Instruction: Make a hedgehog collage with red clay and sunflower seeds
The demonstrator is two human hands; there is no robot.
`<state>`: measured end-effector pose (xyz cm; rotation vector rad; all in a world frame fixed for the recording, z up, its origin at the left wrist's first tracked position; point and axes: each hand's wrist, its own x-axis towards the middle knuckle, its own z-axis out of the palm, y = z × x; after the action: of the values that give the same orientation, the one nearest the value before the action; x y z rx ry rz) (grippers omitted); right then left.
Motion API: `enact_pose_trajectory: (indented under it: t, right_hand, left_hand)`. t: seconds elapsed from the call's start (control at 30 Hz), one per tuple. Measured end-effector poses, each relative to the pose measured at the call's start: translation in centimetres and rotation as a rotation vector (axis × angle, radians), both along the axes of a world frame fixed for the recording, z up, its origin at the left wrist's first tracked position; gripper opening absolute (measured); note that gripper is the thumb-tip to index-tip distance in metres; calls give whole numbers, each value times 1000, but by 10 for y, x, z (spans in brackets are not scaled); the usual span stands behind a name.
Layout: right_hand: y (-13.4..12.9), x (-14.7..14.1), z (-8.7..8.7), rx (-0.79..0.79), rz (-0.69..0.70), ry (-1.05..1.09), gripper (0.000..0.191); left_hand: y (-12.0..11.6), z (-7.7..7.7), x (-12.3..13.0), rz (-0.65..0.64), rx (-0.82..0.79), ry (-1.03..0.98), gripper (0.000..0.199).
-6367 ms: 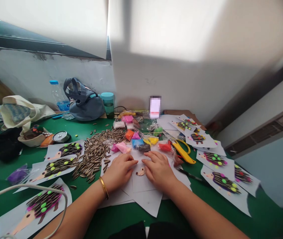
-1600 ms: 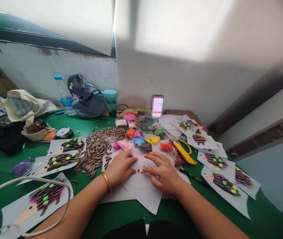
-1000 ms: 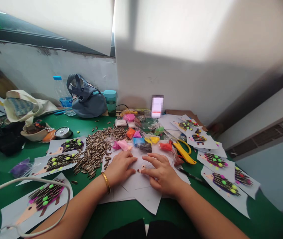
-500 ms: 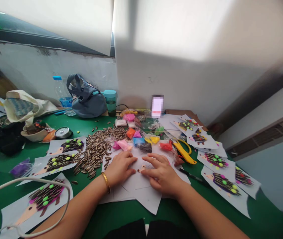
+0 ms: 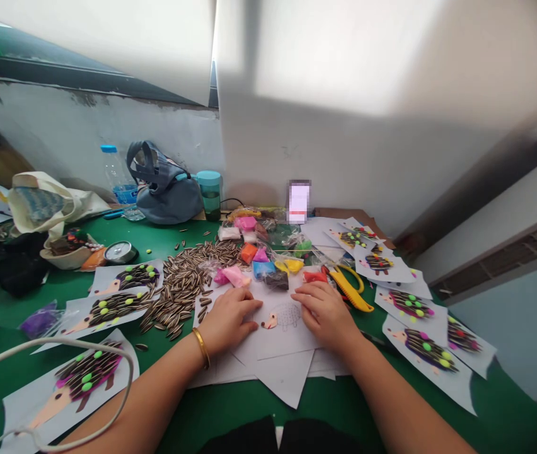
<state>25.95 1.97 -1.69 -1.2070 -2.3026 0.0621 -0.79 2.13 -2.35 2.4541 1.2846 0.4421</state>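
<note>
A white sheet (image 5: pixel 273 350) lies in front of me, bearing a pencil-drawn hedgehog (image 5: pixel 287 316) whose face is covered in peach clay with a dark nose and eye. My left hand (image 5: pixel 231 317) rests flat on the sheet's left part, fingers apart, holding nothing. On the right, my right hand (image 5: pixel 324 310) lies palm down beside the drawing's back, fingers spread loosely, with nothing in it. Sunflower seeds (image 5: pixel 186 277) are heaped beyond my left hand. Bagged clay in several colours, including a blue packet (image 5: pixel 263 270) and a red packet (image 5: pixel 314 277), sits beyond both hands.
Finished hedgehog pictures lie at the left (image 5: pixel 79 378) and right (image 5: pixel 432 353). Yellow scissors (image 5: pixel 350 289) are beyond my right hand. A white cable (image 5: pixel 129 378) arcs over my left forearm. A phone (image 5: pixel 299 203), a teal-lidded cup (image 5: pixel 210 192) and a blue bag (image 5: pixel 167 195) stand at the back.
My right hand has moved right and slightly away from me, off the hedgehog's face, uncovering the drawn body. My left hand has stayed in nearly the same place.
</note>
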Motion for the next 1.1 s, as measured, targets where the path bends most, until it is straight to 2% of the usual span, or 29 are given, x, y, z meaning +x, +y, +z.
enact_pose_trajectory:
  t: [0.27, 0.53, 0.8, 0.87, 0.97, 1.1]
  right_hand:
    - [-5, 14, 1, -105, 1, -63, 28]
    - [-9, 11, -1, -98, -28, -72, 26]
    - [11, 26, 13, 24, -288, -75, 24]
    - [18, 28, 18, 33, -313, -108, 24]
    - [26, 20, 24, 23, -271, -148, 20]
    - [34, -8, 25, -13, -146, -188, 25]
  left_hand:
    - [-5, 6, 3, -27, 26, -8, 28]
    - [-9, 8, 7, -15, 63, 10, 30]
    - [-11, 9, 8, 1, 70, 5, 28]
    - [-10, 9, 9, 6, 72, 0, 26]
    - [-9, 7, 9, 9, 74, -8, 23]
    - [-9, 6, 10, 17, 76, -13, 21]
